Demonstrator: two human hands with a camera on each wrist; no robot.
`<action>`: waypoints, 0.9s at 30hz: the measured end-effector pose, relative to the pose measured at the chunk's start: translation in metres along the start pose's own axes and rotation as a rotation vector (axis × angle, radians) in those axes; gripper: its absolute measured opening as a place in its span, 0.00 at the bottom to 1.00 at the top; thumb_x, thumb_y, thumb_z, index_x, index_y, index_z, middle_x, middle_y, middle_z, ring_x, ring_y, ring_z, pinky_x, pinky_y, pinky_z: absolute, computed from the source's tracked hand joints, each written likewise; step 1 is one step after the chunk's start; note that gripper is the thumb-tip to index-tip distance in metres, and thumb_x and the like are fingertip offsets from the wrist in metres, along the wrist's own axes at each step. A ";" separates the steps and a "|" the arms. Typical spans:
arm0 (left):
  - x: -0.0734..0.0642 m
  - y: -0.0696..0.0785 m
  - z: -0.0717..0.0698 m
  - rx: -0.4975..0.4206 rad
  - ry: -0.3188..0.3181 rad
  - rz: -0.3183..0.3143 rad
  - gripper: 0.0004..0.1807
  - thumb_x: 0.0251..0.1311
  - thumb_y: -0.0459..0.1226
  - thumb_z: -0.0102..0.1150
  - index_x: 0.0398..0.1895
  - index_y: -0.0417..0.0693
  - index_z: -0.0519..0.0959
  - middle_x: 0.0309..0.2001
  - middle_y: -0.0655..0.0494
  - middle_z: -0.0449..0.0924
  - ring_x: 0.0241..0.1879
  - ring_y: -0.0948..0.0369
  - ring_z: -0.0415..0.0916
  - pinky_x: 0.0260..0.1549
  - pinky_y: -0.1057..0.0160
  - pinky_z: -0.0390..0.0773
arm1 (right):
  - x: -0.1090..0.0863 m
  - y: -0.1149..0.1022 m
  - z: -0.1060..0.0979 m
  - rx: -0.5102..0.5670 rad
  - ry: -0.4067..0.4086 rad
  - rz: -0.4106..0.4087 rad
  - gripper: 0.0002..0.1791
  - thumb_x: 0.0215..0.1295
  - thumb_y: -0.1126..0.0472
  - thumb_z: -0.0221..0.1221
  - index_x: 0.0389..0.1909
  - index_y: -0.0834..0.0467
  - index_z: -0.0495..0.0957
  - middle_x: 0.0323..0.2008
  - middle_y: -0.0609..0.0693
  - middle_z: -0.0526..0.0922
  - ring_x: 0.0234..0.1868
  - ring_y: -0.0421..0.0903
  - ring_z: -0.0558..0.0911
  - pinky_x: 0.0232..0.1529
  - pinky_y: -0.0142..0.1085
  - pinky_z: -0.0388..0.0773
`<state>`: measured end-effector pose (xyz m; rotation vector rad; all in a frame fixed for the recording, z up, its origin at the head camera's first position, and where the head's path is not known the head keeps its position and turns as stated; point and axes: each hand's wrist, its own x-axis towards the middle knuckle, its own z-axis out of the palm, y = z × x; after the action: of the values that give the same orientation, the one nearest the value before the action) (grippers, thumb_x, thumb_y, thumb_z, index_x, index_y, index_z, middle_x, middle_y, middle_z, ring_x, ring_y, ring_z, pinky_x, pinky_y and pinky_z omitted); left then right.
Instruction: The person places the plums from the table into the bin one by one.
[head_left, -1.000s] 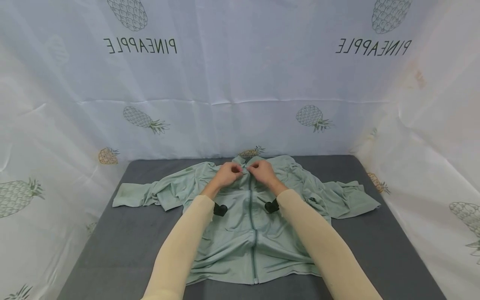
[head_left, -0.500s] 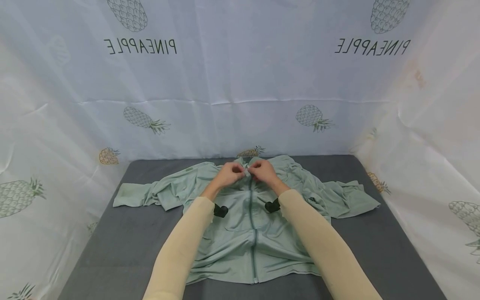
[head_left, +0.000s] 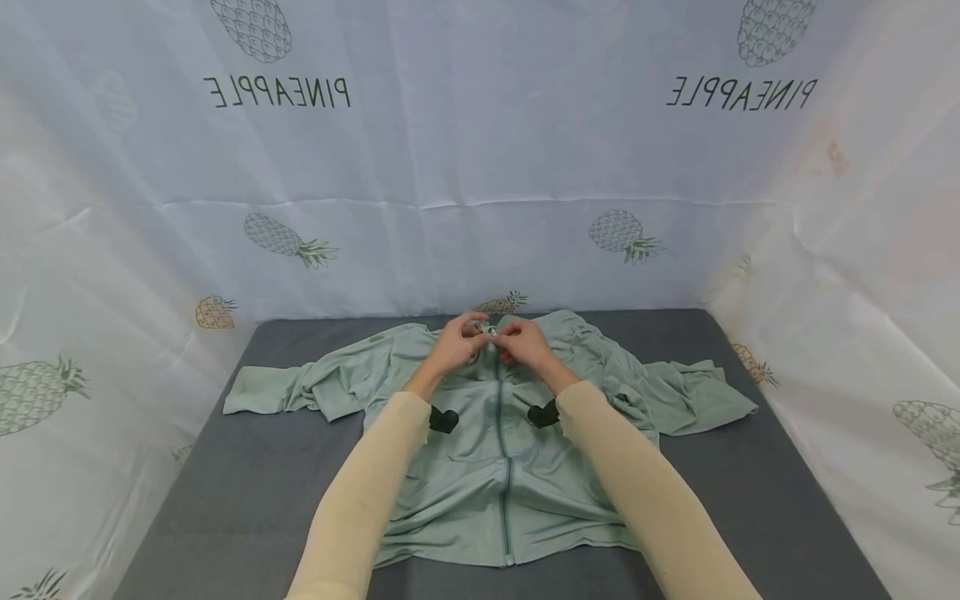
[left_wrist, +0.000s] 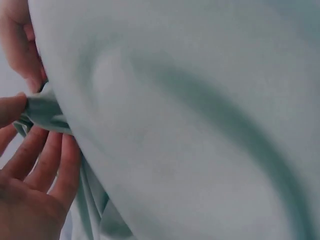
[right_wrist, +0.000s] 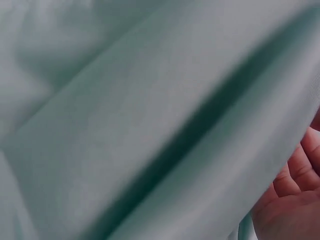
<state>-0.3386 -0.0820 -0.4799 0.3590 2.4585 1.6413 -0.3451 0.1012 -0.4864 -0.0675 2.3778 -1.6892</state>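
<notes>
A light green zip-up jacket (head_left: 468, 454) lies face up with its sleeves spread. Its zipper (head_left: 505, 508) runs closed down the middle. Both hands meet at the collar. My left hand (head_left: 453, 344) pinches the cloth there between thumb and fingers; in the left wrist view the left hand (left_wrist: 32, 200) has its thumb over a green fold and other fingers spread beneath. Opposite it, my right hand (head_left: 525, 343) pinches the neckline by a small shiny bit at the zipper's top. Draped cloth hides much of the right hand (right_wrist: 290, 212) in the right wrist view.
The jacket rests on a dark grey table (head_left: 240, 492). White curtains (head_left: 480, 150) with pineapple prints hang behind and at both sides. A black heart-shaped patch (head_left: 444, 421) shows beside each forearm on the jacket's chest.
The left hand's index finger has lifted and straightened away from its thumb at the collar. The right hand stays almost in place, and the jacket body lies as before.
</notes>
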 end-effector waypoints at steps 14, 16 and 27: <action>0.007 -0.005 -0.002 0.111 0.017 -0.049 0.14 0.75 0.40 0.56 0.53 0.40 0.83 0.49 0.44 0.82 0.38 0.53 0.79 0.38 0.54 0.78 | -0.001 -0.001 0.003 0.053 -0.024 0.008 0.05 0.71 0.65 0.60 0.40 0.64 0.77 0.33 0.57 0.84 0.26 0.44 0.83 0.35 0.44 0.85; 0.007 -0.006 -0.003 0.103 0.000 -0.047 0.14 0.75 0.40 0.56 0.52 0.40 0.83 0.49 0.45 0.82 0.38 0.54 0.77 0.38 0.54 0.77 | -0.001 -0.001 0.002 0.055 -0.034 0.007 0.05 0.72 0.65 0.60 0.40 0.64 0.77 0.33 0.58 0.84 0.27 0.44 0.84 0.36 0.44 0.85; 0.005 -0.002 -0.001 0.101 -0.001 -0.027 0.13 0.76 0.40 0.54 0.50 0.41 0.83 0.45 0.45 0.81 0.28 0.58 0.70 0.29 0.59 0.71 | -0.008 -0.006 0.000 -0.119 -0.057 -0.034 0.08 0.74 0.59 0.59 0.41 0.61 0.77 0.32 0.55 0.82 0.27 0.47 0.81 0.34 0.44 0.83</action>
<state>-0.3439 -0.0822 -0.4818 0.3376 2.5402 1.5106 -0.3377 0.1005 -0.4793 -0.1741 2.4458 -1.5371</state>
